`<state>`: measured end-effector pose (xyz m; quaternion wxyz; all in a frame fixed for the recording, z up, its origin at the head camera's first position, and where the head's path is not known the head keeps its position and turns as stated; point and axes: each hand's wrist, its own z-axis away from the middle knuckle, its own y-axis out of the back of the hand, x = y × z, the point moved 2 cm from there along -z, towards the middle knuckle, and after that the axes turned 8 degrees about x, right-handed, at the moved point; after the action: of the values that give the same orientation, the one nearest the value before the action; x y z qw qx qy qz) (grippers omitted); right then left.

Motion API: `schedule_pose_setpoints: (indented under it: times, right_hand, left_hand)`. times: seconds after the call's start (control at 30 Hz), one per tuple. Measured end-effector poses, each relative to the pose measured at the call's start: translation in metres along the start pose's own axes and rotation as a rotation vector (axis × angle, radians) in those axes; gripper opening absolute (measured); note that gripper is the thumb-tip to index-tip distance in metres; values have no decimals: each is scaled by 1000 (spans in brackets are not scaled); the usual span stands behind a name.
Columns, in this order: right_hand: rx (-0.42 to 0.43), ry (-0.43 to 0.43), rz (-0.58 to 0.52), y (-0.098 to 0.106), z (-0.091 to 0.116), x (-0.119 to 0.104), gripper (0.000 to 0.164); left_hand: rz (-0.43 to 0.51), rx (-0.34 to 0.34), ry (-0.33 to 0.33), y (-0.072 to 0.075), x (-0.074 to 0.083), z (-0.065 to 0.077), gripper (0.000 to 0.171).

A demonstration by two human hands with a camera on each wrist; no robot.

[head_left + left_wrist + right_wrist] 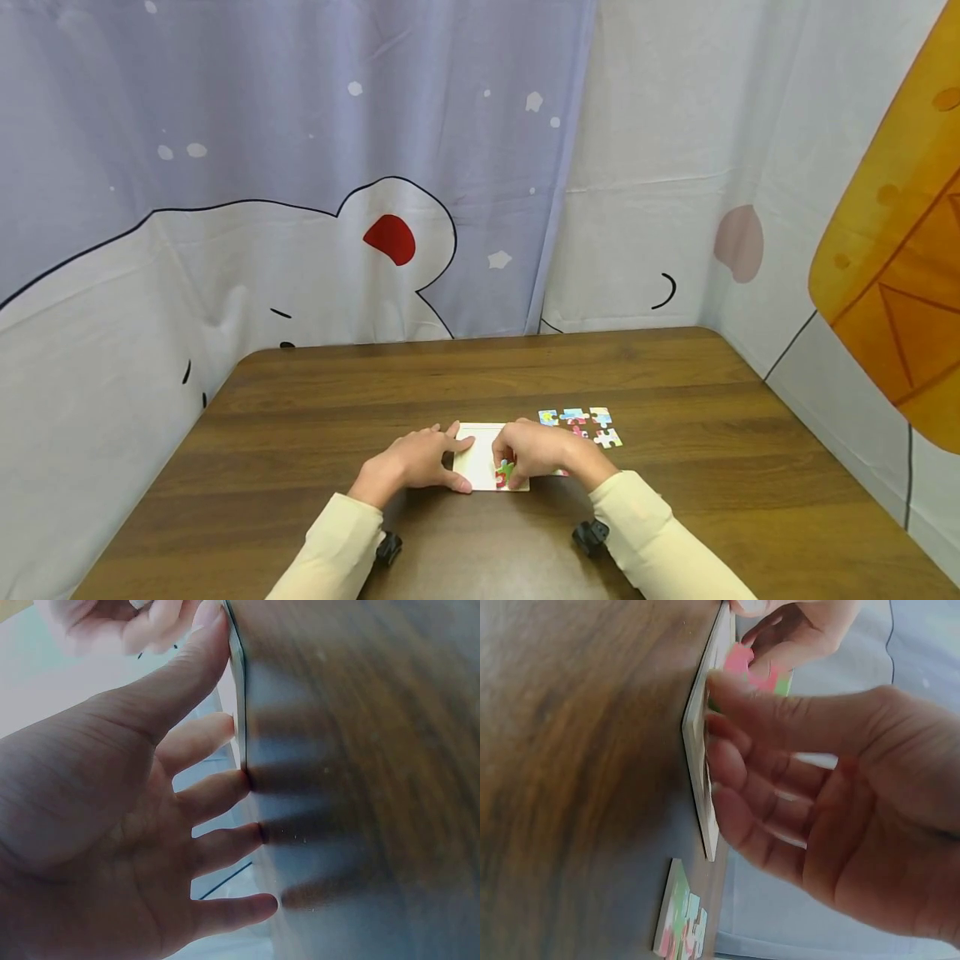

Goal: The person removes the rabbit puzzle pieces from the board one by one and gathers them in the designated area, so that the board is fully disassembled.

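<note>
A white square puzzle board (480, 458) with a raised rim lies flat on the table in the head view. My left hand (417, 458) rests at its left edge, fingers spread and fairly straight, thumb against the near corner. Over the board's right half, my right hand (536, 450) pinches a pink-and-green jigsaw piece (741, 661) between thumb and fingers. That piece stands tilted above the near right part of the board, partly hidden by the fingers. Beyond my right hand lie several loose jigsaw pieces (575, 416) with coloured pictures, some covered by the hand.
The brown wooden table (330, 392) extends on all sides of the board. Behind it hangs a printed curtain (300, 267). More jigsaw pieces (676, 915) lie beside the board in the right wrist view. Black cameras (590, 537) are strapped to both wrists.
</note>
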<state>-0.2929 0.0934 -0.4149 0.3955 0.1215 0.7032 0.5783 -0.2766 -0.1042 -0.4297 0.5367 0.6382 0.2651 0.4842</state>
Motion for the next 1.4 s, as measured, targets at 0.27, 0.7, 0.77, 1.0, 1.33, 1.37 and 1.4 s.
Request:
schedule_pose_setpoints:
  times: [0.27, 0.7, 0.77, 1.0, 1.33, 1.37, 1.4]
  right_hand:
    - [6, 88, -128, 14, 10, 5, 12]
    - [76, -99, -325, 54, 72, 71, 34]
    - [82, -118, -308, 58, 82, 82, 30]
    - [59, -162, -274, 63, 103, 102, 23]
    - [104, -152, -168, 52, 98, 107, 23]
    - [110, -156, -159, 52, 98, 107, 23]
    - [113, -163, -153, 52, 98, 107, 23]
  left_hand:
    - [-5, -17, -4, 0, 0, -2, 79]
    - [19, -23, 4, 0, -2, 0, 80]
    - [20, -24, 3, 0, -2, 0, 80]
    - [27, -19, 8, 0, -2, 1, 80]
    - [31, -18, 8, 0, -1, 2, 80]
    - [30, -17, 6, 0, -2, 2, 80]
    - [29, -16, 5, 0, -2, 1, 80]
